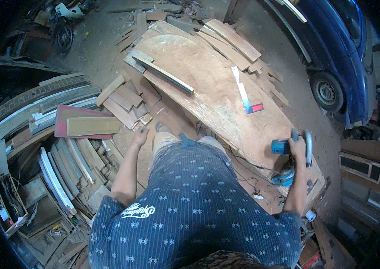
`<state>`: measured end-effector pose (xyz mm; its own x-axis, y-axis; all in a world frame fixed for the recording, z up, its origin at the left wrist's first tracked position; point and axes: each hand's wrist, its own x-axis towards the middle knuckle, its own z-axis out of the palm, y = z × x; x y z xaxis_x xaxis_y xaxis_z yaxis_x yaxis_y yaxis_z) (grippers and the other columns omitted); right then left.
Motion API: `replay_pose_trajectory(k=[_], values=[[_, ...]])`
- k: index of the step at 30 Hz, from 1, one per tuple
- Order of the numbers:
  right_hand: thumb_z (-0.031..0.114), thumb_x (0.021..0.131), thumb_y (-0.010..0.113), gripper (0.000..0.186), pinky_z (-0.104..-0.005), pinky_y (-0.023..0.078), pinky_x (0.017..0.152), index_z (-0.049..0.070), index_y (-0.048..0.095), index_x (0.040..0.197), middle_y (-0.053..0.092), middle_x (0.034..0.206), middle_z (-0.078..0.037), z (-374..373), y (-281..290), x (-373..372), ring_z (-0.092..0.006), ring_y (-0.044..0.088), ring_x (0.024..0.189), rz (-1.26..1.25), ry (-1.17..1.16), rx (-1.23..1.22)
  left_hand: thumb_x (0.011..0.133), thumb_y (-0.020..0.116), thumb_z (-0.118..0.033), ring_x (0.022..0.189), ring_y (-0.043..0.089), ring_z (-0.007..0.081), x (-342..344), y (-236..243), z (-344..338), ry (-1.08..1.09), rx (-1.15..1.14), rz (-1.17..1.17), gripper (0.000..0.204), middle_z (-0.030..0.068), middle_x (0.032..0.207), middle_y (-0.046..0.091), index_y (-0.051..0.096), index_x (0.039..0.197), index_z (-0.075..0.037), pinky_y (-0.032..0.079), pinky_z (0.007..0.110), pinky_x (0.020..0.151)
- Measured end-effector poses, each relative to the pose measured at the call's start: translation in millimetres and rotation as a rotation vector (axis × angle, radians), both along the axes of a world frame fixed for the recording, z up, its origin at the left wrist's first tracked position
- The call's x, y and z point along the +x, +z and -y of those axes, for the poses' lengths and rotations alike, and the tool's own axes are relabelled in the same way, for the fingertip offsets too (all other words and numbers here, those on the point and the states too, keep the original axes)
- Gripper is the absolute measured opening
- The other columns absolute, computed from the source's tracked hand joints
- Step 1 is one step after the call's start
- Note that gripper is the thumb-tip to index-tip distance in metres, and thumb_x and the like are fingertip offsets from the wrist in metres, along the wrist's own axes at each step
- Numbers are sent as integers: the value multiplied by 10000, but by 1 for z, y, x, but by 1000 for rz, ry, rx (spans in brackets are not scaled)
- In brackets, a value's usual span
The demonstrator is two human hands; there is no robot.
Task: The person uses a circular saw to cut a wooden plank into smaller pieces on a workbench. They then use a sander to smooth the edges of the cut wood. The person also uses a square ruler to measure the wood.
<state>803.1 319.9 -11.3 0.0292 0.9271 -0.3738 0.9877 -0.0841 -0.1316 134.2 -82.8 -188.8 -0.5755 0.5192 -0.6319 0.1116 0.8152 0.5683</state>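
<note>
My right hand (296, 147) is wrapped round the handle of a blue circular saw (280, 146) at the right end of a dusty wooden workbench (212, 80). The saw's round grey guard (308, 149) shows on the hand's far right. Partly behind my right forearm, a second blue power tool (284, 178) lies on the bench. My left hand (140, 136) hangs by my left side with its fingers curled and nothing visible in them. Beyond it lies a stack of short boards (125, 99). A square (243, 95) with a red-marked stock rests on the bench.
A narrow board (165, 75) lies along the bench's near edge, with more planks (230, 40) at its far side. Black cords (249, 179) trail below the bench. Stacked timber (71, 161) fills the left. A blue vehicle (333, 49) stands right, a motorcycle (65, 31) far left.
</note>
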Motion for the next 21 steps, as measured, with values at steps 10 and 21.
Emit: replay_pose_trajectory(k=[10, 21], values=[[202, 935, 684, 281, -262, 436, 515, 27, 644, 1152, 517, 667, 5, 146, 159, -154, -111, 500, 528, -1244, -540, 16, 1003, 646, -420, 931, 725, 240, 117, 170, -217, -566, 486, 292, 486, 129, 1025, 770, 724, 1172, 29, 556, 354, 871], [137, 874, 723, 410, -337, 533, 863, -19, 683, 1251, 716, 1058, -59, 206, 108, -273, -150, 649, 955, -1044, 41, -59, 984, 684, -479, 639, 596, 83, 101, 175, -223, -460, 212, 724, 568, 39, 959, 690, 663, 1273, 9, 504, 235, 535]])
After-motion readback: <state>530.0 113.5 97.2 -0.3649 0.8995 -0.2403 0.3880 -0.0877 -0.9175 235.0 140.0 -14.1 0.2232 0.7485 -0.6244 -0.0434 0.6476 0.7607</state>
